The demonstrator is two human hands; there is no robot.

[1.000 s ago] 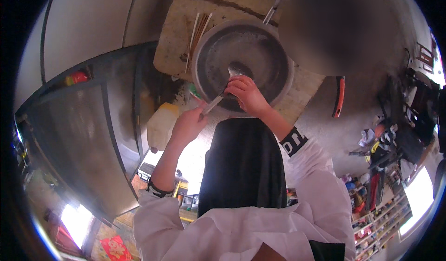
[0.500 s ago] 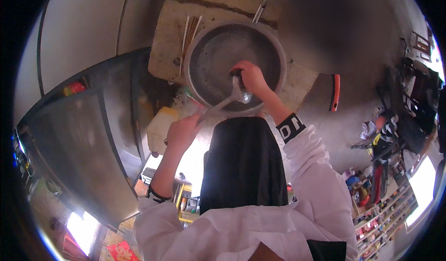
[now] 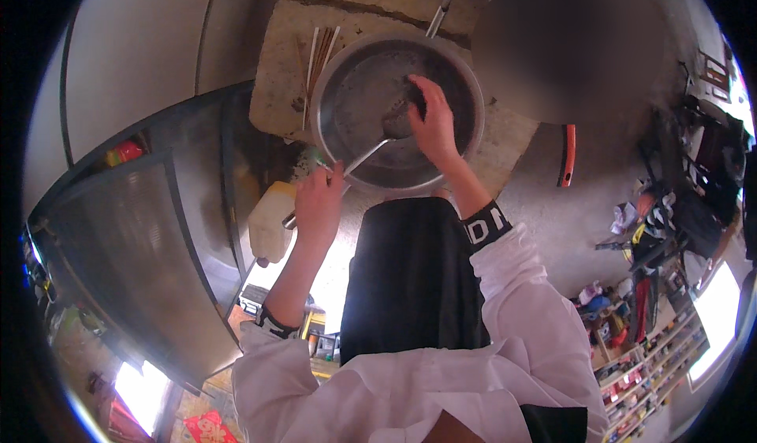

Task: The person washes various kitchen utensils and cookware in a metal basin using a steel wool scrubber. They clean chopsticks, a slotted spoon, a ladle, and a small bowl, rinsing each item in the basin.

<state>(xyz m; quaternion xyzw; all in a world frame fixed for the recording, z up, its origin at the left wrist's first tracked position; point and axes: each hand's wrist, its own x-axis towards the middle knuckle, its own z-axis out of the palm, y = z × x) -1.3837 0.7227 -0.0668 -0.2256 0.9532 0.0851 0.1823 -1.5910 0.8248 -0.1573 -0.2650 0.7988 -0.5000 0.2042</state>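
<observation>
The round grey metal pan (image 3: pixel 394 112) looks dull; the long metal ladle (image 3: pixel 359 163) shines; the pale stone slab (image 3: pixel 284 88) is rough.

I see shelves of small colourful packages (image 3: pixel 631 372) at the lower right. A red printed packet (image 3: pixel 206 427) lies at the bottom left.

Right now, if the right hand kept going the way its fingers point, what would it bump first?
Probably the dark inside of the big metal pan, next to the ladle's bowl. The right hand already reaches into it; depth is hard to judge.
</observation>
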